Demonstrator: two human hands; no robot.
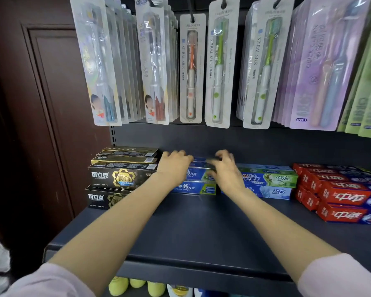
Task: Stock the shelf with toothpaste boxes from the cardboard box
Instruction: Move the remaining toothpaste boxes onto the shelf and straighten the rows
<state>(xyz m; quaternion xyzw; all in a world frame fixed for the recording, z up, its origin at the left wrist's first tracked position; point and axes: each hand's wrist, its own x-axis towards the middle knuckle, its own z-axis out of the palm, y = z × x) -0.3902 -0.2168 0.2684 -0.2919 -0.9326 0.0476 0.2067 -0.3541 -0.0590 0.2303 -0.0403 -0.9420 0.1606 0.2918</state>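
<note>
Both arms reach forward over the dark shelf (201, 228), bare from pale pink sleeves (341, 277) that show at the bottom corners. The forearms run up and inward, so the hands end close together at the back of the shelf.

The left hand (174, 168) lies palm down with its fingers curled over the top of a stack of blue toothpaste boxes (198, 187); it rests on the left end of the stack, right beside the black and gold boxes (118, 179). The right hand (225, 168) sits just to the right of it, wrist bent, fingers curled down onto the same top box. Its fingertips are blurred, so I cannot tell whether it pinches the box or only presses on it. The two hands nearly touch over the middle of the stack.

The blue boxes lie flat, long side facing forward, stacked between the black and gold boxes on the left and the blue and green boxes (268, 183) on the right. Further right stand stacks of red boxes (341, 198). Packaged toothbrushes (217, 65) hang in rows on hooks above the shelf. A dark wooden panel (41, 103) stands to the left. Yellow items (118, 286) show on the level below.
</note>
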